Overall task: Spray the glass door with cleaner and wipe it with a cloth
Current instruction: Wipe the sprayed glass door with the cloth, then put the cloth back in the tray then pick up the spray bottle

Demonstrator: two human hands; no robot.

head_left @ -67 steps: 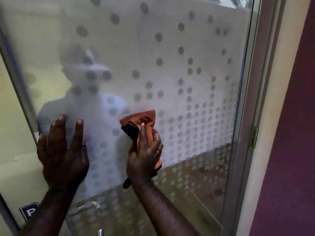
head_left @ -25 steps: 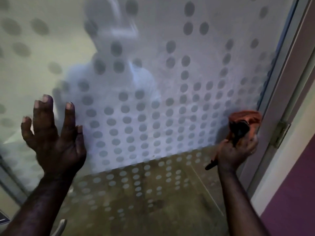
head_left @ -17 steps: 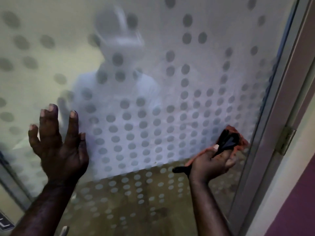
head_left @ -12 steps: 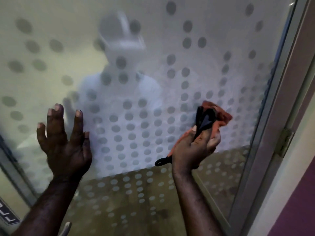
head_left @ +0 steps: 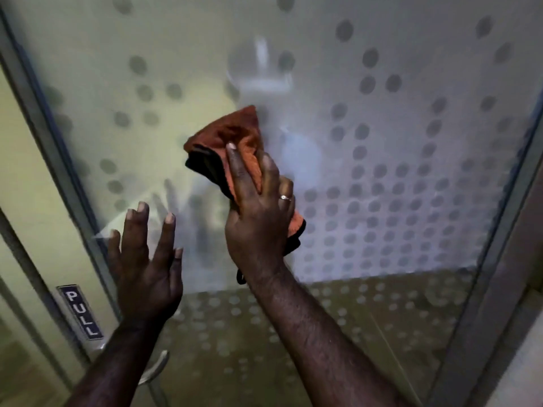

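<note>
Right hand [head_left: 260, 214] clamped on orange cloth [head_left: 232, 142] mid-pane on glass door [head_left: 382, 83]; left hand [head_left: 145, 259] splayed near frame edge [head_left: 50, 136].

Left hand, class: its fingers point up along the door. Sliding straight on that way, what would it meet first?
Probably only more frosted glass door. The left hand points up, slightly left; the orange cloth sits right of that line, though blur leaves this unsure.

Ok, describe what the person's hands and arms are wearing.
Both forearms are bare, with no sleeves, gloves or watch in view. The right hand wears a thin metal ring on one finger. The left hand shows no jewellery. Fingernails are short and unpainted.
</note>
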